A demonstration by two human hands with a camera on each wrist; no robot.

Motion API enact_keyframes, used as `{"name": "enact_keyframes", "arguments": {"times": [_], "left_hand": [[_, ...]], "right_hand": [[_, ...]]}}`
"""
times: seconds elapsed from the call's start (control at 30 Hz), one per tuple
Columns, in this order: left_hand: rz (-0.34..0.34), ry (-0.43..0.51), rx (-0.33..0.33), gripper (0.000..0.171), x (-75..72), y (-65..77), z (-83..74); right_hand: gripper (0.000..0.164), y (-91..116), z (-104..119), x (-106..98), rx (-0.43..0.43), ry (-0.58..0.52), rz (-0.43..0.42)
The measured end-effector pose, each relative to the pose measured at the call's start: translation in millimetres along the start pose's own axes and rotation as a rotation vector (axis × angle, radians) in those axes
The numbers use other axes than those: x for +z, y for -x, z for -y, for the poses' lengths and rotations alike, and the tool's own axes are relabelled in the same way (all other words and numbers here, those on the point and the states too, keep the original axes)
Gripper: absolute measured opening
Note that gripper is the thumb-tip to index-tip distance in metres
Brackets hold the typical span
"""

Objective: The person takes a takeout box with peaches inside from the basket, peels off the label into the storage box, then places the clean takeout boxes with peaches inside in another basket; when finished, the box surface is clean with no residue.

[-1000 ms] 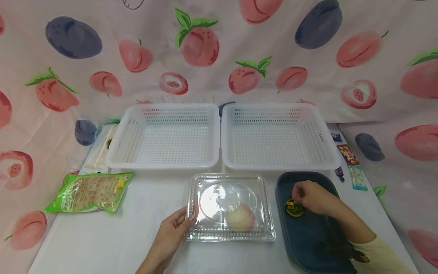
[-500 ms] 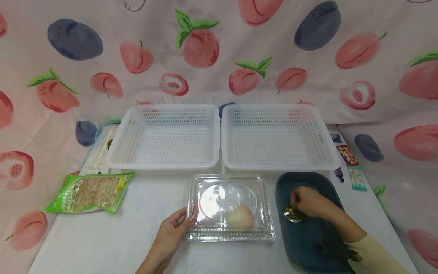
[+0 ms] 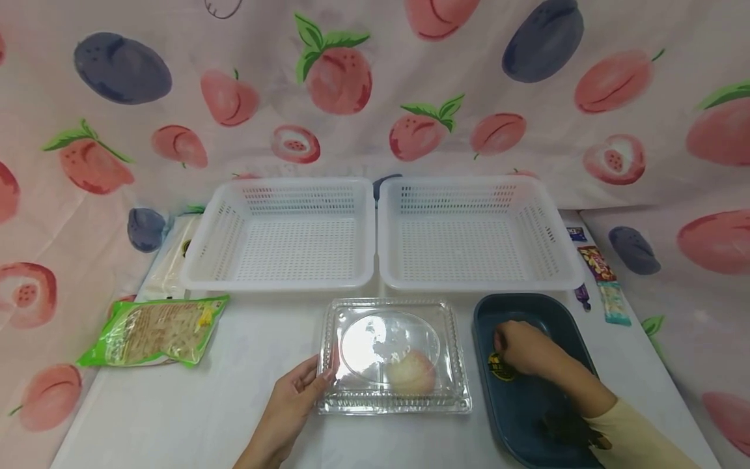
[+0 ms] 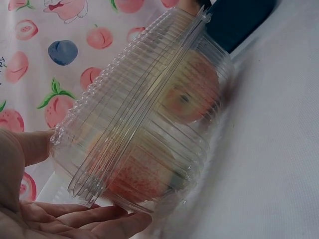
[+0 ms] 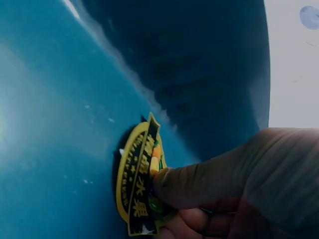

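Observation:
My left hand (image 3: 291, 405) grips the left side of a clear plastic clamshell box (image 3: 394, 402), thumb at its upper edge and fingers along its side. The box is closed. Through its wall in the left wrist view show a red-and-yellow round fruit (image 4: 142, 172) and another fruit (image 4: 192, 92) behind it. Over in the dark blue tray (image 3: 527, 417), my right hand (image 3: 527, 348) pinches an oval black-and-gold fruit label (image 5: 137, 172) between thumb and fingers. The label lies close over the tray's bottom, partly covered by the thumb; yellow lettering shows on it.
Two white perforated baskets, left (image 3: 278, 284) and right (image 3: 480, 285), stand side by side behind the box. A green-edged food packet (image 3: 155, 330) lies at left, with a pale bag (image 3: 172, 260) behind it. Small wrapped snacks (image 3: 596, 264) lie along the right table edge.
My right hand has shifted slightly towards me inside the tray, and the label has moved with it, changing its tilt. The left hand and the box have stayed put.

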State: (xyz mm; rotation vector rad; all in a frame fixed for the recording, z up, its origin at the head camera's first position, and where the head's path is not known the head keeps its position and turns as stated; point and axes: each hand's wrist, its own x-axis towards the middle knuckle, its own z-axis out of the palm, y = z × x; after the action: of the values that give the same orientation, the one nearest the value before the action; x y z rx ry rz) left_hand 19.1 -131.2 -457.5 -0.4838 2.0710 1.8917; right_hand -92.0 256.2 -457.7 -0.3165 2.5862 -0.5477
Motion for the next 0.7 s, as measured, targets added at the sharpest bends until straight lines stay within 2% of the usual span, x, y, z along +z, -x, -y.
{"name": "enact_keyframes", "arguments": {"times": [0.2, 0.3, 0.4, 0.47, 0.7], "left_hand": [[-0.006, 0.041, 0.000, 0.067, -0.3, 1.6, 1.1], [-0.008, 0.046, 0.005, 0.066, -0.3, 1.7, 0.8], [-0.016, 0.037, 0.006, 0.067, -0.4, 1.1, 0.9], [-0.018, 0.040, 0.003, 0.067, -0.6, 0.6, 1.1], [-0.015, 0.040, -0.002, 0.066, -1.2, 0.3, 1.8]], "right_hand": [[0.021, -1.2, 3.6, 3.1, 0.048, 0.030, -0.007], [0.016, -1.5, 5.4, 1.7, 0.079, 0.054, -0.007], [0.012, -2.7, 5.4, -1.7, 0.102, 0.106, -0.042], [0.017, -3.6, 4.1, -3.8, 0.113, 0.128, -0.062], [0.018, -4.8, 0.6, -6.0, 0.146, 0.100, -0.040]]}}
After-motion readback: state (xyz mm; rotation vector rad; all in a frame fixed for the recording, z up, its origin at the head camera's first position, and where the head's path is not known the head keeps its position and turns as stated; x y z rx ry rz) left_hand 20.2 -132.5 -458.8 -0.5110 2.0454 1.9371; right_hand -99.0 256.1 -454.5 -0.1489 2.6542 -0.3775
